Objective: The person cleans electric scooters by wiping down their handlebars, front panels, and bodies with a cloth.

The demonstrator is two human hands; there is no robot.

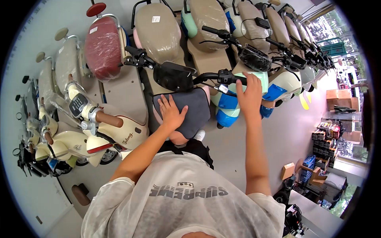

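In front of me stands a scooter with a black display panel [173,76] and black handlebars. A dark grey cloth [194,111] lies over its pink front. My left hand [171,114] rests flat on this cloth, fingers spread. My right hand [250,92] is closed around the handlebar grip at the right end, which it mostly hides. Just left of that hand are the switch block [225,77] and a brake lever. The opposite grip [135,51] is untouched.
A cream scooter [119,133] with brown grips stands close on the left. More scooters with plastic-wrapped seats [104,47] line the row. A mint scooter with blue film [228,101] is near my right hand. Cartons [338,99] and stacked boxes [325,139] stand at the right.
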